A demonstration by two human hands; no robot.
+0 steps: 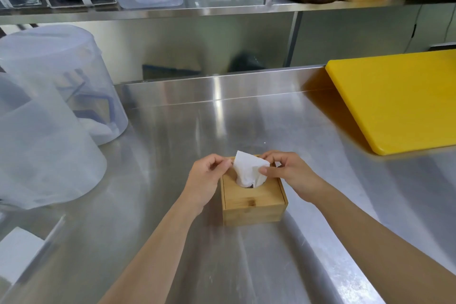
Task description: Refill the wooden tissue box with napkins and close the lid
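While napkin (249,170) stands upright from closed wooden tissue box (254,201), right hand (287,171) pinches its edge; left hand (209,175) grip narrow, just beside.

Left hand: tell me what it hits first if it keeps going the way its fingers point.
The napkin. The left hand points right, fingertips already at its edge; past it sits the right hand.

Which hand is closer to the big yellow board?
The right hand. It is at the wooden tissue box, on the side facing the yellow board. The left hand is on the box's far side.
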